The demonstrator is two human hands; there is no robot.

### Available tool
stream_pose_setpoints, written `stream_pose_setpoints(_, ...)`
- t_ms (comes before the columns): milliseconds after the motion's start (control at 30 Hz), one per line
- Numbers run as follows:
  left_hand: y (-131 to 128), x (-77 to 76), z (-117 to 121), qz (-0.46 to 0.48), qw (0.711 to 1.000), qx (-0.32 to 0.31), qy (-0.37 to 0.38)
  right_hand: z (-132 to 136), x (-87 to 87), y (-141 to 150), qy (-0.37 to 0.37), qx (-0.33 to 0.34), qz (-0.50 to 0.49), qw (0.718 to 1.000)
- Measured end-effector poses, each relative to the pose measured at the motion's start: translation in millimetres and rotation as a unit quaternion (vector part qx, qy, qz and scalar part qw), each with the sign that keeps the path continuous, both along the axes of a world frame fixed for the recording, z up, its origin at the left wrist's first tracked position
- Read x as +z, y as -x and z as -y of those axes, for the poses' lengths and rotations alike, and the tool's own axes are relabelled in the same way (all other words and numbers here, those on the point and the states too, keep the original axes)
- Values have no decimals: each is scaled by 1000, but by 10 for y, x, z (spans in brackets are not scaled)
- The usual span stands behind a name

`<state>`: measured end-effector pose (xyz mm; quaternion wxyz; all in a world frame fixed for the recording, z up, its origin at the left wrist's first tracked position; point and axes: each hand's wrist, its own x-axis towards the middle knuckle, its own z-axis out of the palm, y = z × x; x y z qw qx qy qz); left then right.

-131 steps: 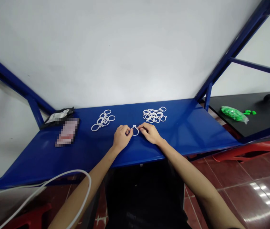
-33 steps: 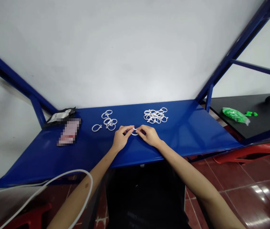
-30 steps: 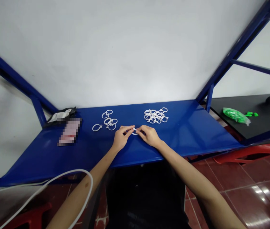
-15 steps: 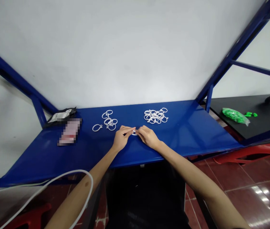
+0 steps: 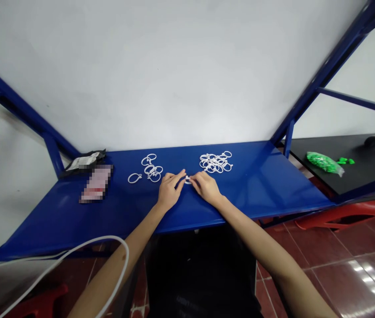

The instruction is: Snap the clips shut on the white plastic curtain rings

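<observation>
Between my hands, just above the blue table or on it, is a white plastic curtain ring, partly covered by fingers. My right hand pinches its small knobbed end between thumb and fingers. On the other side, my left hand has thumb and forefinger spread a little, close beside the ring; whether a fingertip touches it is hard to see. A tangled pile of curtain rings lies behind my right hand. Behind my left hand lies a looser group of rings, with a single ring to its left.
A black plastic package and a blurred-out pinkish item lie at the table's left. A white cable loops over my left forearm. Blue frame bars flank the table. At right, a black table holds a bag of green pieces.
My left thumb and forefinger have parted from their pinch at the ring. The right hand stays at the ring. The rings on the table lie as before.
</observation>
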<state>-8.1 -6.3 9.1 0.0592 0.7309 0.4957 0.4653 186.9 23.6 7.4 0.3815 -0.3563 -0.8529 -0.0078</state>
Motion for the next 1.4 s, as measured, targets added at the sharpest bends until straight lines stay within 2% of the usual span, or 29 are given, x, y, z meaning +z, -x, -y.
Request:
stream_pose_setpoints(67, 69, 25, -31, -78, 992, 95, 7, -100, 13, -110, 5, -69, -41, 997)
stream_pose_setpoints(133, 150, 44, -40, -157, 965, 206, 34, -223, 31, -277, 8, -148, -81, 986)
stream_pose_setpoints(200, 216, 51, -29, -204, 936, 277, 74, -348, 38, -463, 9, -221, -111, 969)
stream_pose_setpoints(300, 262, 34, -3, -244, 915, 297, 122, -493, 8, -672, 17, -297, -127, 946)
stream_pose_setpoints(467, 271, -14, -5, -249, 927, 256, 117, -528, -55, -703, 26, -327, -102, 939)
stream_pose_setpoints(567, 265, -33, -23, -236, 943, 215, 95, -439, -27, -611, 20, -313, -82, 946)
stream_pose_setpoints(633, 238, -40, -31, -227, 957, 165, 73, -350, 10, -520, 9, -274, -68, 959)
stream_pose_setpoints(800, 113, -44, -9, -212, 977, -18, 9, -118, 65, -204, -11, -87, -11, 996)
stream_pose_setpoints(933, 56, -44, 15, -195, 974, -116, -24, -32, 57, -42, 37, 29, 14, 999)
stream_pose_setpoints(1067, 31, -48, -14, -179, 972, -146, -38, -93, 37, -36, 144, 43, -51, 987)
stream_pose_setpoints(1167, 17, -49, -76, -165, 974, -152, -43, -209, 16, -16, 225, 63, -162, 959)
stream_pose_setpoints(1300, -1, -45, -213, -118, 983, -132, -47, -369, 19, 100, 243, 54, -236, 939)
stream_pose_setpoints(1400, -29, -33, -341, -49, 995, -70, -49, -415, 57, 172, 233, 44, -265, 935)
